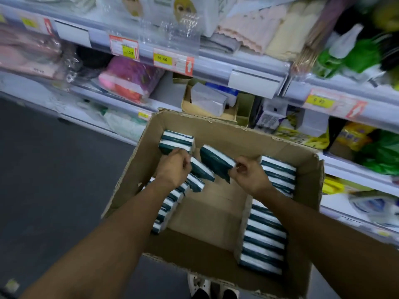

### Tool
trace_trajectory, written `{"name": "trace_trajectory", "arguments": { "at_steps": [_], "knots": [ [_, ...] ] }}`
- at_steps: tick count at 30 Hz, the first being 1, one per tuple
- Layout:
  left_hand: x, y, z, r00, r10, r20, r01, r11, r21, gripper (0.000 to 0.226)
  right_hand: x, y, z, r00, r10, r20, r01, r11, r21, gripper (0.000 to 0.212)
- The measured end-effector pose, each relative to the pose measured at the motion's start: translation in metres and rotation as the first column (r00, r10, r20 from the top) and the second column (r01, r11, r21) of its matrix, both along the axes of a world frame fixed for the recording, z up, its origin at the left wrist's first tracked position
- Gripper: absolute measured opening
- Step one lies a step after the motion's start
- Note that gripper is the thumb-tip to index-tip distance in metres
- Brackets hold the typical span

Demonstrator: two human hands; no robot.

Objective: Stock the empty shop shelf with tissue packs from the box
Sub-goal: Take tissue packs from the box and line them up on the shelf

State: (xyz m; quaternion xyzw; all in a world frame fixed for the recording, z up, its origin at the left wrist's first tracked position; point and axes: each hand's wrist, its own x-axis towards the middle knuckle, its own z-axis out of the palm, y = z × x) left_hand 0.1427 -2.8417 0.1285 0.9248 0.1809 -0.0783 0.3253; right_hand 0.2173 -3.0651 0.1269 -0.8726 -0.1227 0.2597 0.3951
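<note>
Head view, looking down into an open cardboard box (216,130) that stands on the dark floor (54,169) against a run of shop shelves. Both bare forearms reach into the box from the lower edge of the frame. The left hand (172,167) has its fingers curled round the end of a teal-and-white tissue pack (199,168) that tilts up out of the left-hand row; the right hand (248,173) pinches the near end of a second tissue pack (216,161), which is lifted and angled toward the far wall of the box. The two held packs lie just beside each other near the middle of the box. Remaining stock: a small stack of packs (176,141) in the far left corner, a row on edge (170,201) along the left wall, and a longer row (264,240) along the right wall, with bare cardboard floor between the rows. Behind the box, a low shelf holds a shallow tan tray (187,106) with a white carton (207,98) in it. The shelf rail (216,61) above carries yellow price tags (163,59), blurred but partly legible. Bagged textiles lie on the shelves at upper left; green and yellow packets, blurred, fill those at right. Shoe tips (199,285) show below the near wall of the box
</note>
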Motion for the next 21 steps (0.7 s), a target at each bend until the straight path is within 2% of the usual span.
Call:
{"name": "trace_trajectory", "arguments": {
  "at_steps": [3,7,10,12,14,18,21],
  "knots": [
    [-0.005,-0.003,0.035,0.983,0.183,0.003,-0.176,0.953,-0.248,0.018,-0.007,-0.017,0.035,0.992,-0.112,-0.055,0.119,0.983,0.137,0.021],
    [-0.013,-0.004,0.085,0.932,0.361,0.001,-0.326,0.844,-0.426,0.024,-0.016,-0.036,0.085,0.988,-0.128,-0.083,0.144,0.961,0.235,0.022],
    [-0.027,-0.017,0.117,0.921,0.388,-0.04,-0.363,0.815,-0.452,0.025,-0.021,-0.045,0.121,0.981,-0.158,-0.112,0.184,0.939,0.289,0.027],
    [-0.041,-0.029,0.136,0.926,0.374,-0.056,-0.353,0.802,-0.481,0.027,-0.026,-0.05,0.145,0.976,-0.18,-0.122,0.21,0.928,0.307,0.021],
    [-0.053,-0.035,0.154,0.913,0.405,-0.044,-0.368,0.774,-0.515,0.028,-0.033,-0.057,0.168,0.974,-0.196,-0.117,0.224,0.92,0.323,0.016],
    [-0.064,-0.039,0.193,0.853,0.522,0.016,-0.414,0.694,-0.589,0.029,-0.046,-0.071,0.21,0.96,-0.257,-0.111,0.279,0.878,0.389,0.025],
    [-0.054,-0.041,0.211,0.888,0.454,0.066,-0.343,0.753,-0.562,0.018,-0.054,-0.077,0.242,0.95,-0.293,-0.112,0.313,0.854,0.415,0.035]
  ]
}}
